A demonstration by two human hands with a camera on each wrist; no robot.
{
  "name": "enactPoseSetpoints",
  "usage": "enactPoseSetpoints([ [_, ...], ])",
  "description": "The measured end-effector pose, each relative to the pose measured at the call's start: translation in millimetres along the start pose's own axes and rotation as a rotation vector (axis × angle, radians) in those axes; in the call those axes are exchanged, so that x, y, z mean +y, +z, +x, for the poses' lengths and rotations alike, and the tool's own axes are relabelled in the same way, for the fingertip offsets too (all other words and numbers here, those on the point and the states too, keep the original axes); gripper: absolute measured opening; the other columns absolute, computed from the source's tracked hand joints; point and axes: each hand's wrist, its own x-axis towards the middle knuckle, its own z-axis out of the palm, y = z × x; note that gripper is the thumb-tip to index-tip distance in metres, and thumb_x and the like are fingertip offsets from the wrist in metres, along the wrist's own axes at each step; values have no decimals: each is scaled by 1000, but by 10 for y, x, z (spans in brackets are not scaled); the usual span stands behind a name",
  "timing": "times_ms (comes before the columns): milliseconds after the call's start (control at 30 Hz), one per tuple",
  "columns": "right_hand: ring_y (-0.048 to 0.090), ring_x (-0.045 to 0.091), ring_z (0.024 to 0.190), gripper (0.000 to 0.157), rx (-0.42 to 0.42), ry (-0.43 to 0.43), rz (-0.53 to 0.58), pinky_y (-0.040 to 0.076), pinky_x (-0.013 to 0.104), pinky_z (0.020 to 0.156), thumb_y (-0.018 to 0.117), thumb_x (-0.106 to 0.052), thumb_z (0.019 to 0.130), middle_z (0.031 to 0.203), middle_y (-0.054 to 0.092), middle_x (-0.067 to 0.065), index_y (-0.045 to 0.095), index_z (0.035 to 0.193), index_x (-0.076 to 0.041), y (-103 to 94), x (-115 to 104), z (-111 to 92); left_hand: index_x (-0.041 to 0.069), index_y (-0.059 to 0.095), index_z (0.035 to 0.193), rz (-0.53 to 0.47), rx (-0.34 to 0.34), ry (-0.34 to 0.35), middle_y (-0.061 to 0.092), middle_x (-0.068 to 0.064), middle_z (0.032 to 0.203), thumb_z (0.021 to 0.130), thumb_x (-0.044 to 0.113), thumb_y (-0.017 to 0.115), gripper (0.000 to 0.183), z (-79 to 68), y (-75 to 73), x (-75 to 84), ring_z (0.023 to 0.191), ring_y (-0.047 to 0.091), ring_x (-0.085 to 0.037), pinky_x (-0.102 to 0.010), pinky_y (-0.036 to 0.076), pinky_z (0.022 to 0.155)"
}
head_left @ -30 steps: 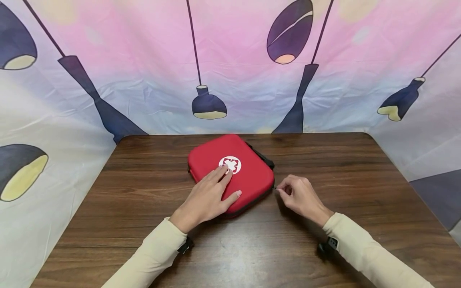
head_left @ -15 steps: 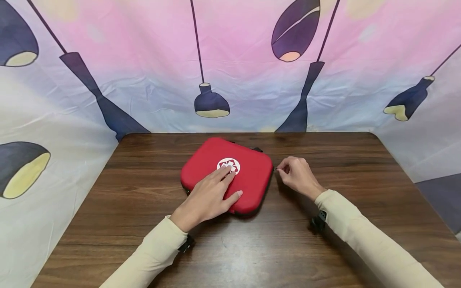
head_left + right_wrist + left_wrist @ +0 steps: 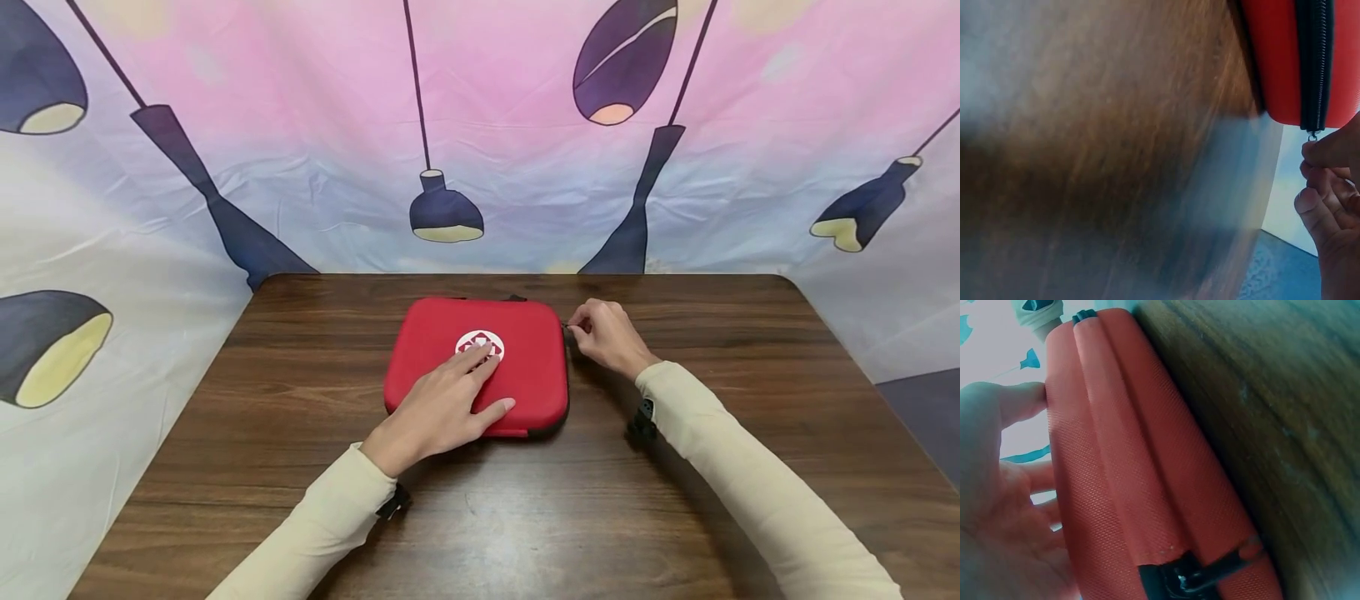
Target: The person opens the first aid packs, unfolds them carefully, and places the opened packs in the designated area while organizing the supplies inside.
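Note:
A red zip-up first-aid case (image 3: 528, 367) with a white round emblem (image 3: 459, 342) lies on the table. My left hand (image 3: 438, 408) rests flat on its lid, fingers over the emblem and thumb spread to the side. In the left wrist view the side of the case shows a red strip (image 3: 1116, 437) with a black end piece (image 3: 1172, 578). At the far right corner my right hand (image 3: 609, 337) pinches the zipper pull (image 3: 1312, 136) between thumb and finger. The black zipper (image 3: 1319, 69) looks closed along the stretch that shows in the right wrist view.
The brown wooden table (image 3: 300, 358) has rounded far corners. Behind it hangs a cloth backdrop (image 3: 337, 192) printed with dark lamps. A bit of black strap (image 3: 514, 297) shows at the far edge of the case.
The case has turned counter-clockwise under my left hand, so its near side now faces me. My right hand has moved away from me and slightly left, still pinching the zipper pull.

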Motion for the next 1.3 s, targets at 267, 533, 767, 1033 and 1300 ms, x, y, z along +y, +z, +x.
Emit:
enactPoseSetpoints([
  [267, 62, 22, 70, 7, -3, -30, -16, 52, 36, 63, 69, 5, 86, 83, 69, 11, 75, 87, 2, -14, 2, -11, 9, 48, 151, -9, 25, -30, 42, -10, 157, 97, 53, 61, 71, 20, 51, 15, 144, 39, -28, -45, 44, 111],
  [533, 59, 17, 67, 6, -23, -51, -26, 51, 33, 61, 69, 5, 84, 79, 66, 6, 75, 85, 1, -24, -57, -189, 9, 48, 152, -19, 27, -34, 41, -10, 157, 97, 54, 61, 72, 18, 83, 13, 144, 39, -28, -45, 43, 112],
  [767, 59, 13, 65, 7, -15, -80, -26, 51, 30, 59, 72, 6, 83, 78, 66, 4, 75, 84, 0, -30, -143, -359, 9, 48, 152, -16, 21, -30, 41, -11, 158, 97, 55, 60, 72, 28, 74, 7, 145, 38, -28, -45, 40, 114],
  [1033, 57, 8, 63, 9, -12, -59, 3, 49, 26, 57, 74, 5, 82, 77, 67, 0, 75, 82, -4, -43, -237, -559, 9, 47, 152, -23, 9, -40, 40, -11, 158, 97, 54, 60, 72, 27, 66, 14, 146, 38, -29, -45, 39, 114],
  [1300, 53, 2, 62, 13, -19, -45, 42, 46, 22, 54, 76, 7, 81, 74, 65, -5, 75, 80, -6, -63, -359, -782, 8, 51, 149, -15, 43, -16, 42, -12, 156, 98, 54, 60, 70, 25, 86, 3, 145, 39, -29, -44, 38, 115],
])
